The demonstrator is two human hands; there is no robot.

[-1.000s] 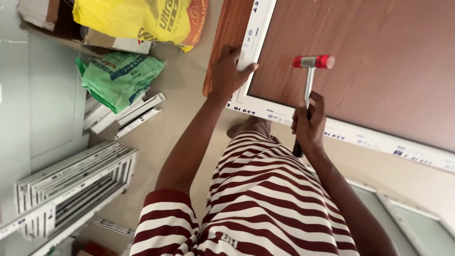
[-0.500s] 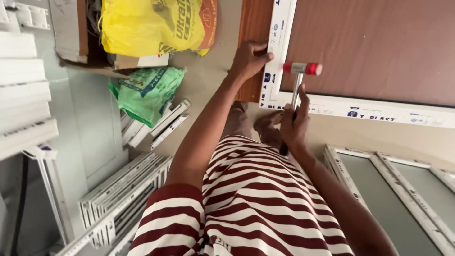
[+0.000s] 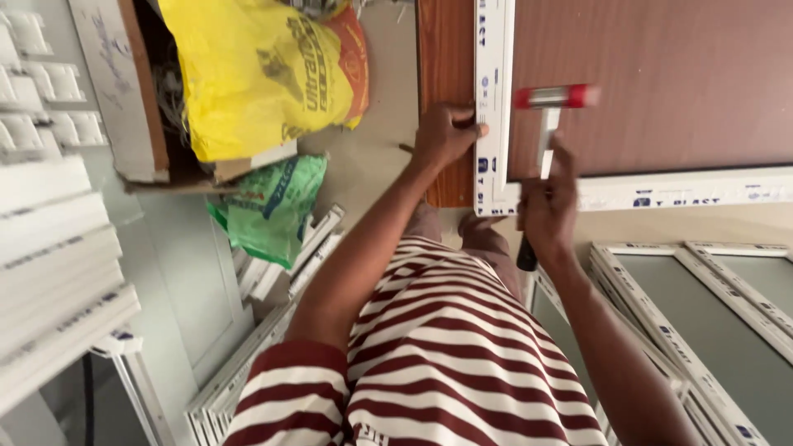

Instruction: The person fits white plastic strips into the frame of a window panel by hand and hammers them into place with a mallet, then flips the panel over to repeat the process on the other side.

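Your left hand [image 3: 446, 136] lies on the white frame profile [image 3: 493, 107] near its corner, thumb and fingers curled over its outer edge where it meets the wooden strip [image 3: 444, 58]; its grip is pressed onto the profile. Your right hand [image 3: 548, 206] has its grip wrapped tight round the handle of a small hammer [image 3: 547, 124], the dark butt of the handle poking out below your wrist. The hammer's head, red at both ends, hovers over the brown panel [image 3: 661, 83] just beside the white profile, near the corner where the upright piece joins the piece running off to the right. Whether the head touches the panel, you can't tell from here. To the left lie a yellow sack [image 3: 256, 74] and a green bag [image 3: 273, 206]; white-framed glazed units [image 3: 702, 330] lie to the lower right.
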